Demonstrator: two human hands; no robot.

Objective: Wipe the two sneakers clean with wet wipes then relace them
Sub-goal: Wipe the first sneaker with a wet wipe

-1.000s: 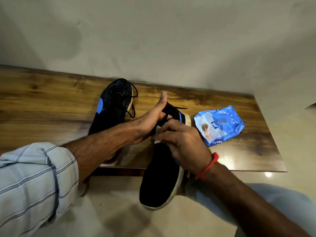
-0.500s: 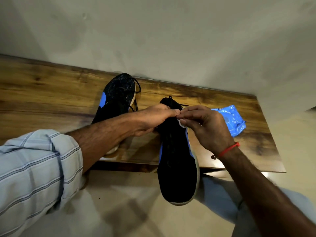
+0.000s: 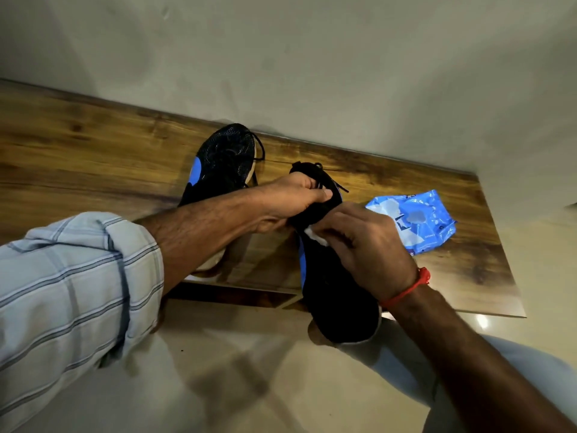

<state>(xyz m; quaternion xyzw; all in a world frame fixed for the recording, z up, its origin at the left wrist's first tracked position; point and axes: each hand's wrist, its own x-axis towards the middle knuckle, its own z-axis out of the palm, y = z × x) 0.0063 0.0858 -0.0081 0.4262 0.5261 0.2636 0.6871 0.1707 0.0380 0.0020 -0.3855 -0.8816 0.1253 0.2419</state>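
Observation:
A black sneaker (image 3: 335, 295) with blue trim and a pale sole juts over the table's front edge, toe toward me. My left hand (image 3: 290, 198) grips its heel end, fingers curled round the collar. My right hand (image 3: 365, 242) presses a small white wet wipe (image 3: 315, 236) against the sneaker's upper, fingers curled on the wipe. The second black sneaker (image 3: 224, 160), with a blue patch and loose black laces, lies on the wooden table (image 3: 93, 157) to the left, behind my left forearm.
A blue wet-wipes pack (image 3: 415, 220) lies on the table to the right of my hands. A plain wall runs behind the table. Pale glossy floor spreads below the table's front edge, with my knee at lower right.
My right hand has moved down from the heel end to the middle of the sneaker with the wipe. My left hand keeps its hold on the heel. The wipes pack is more exposed.

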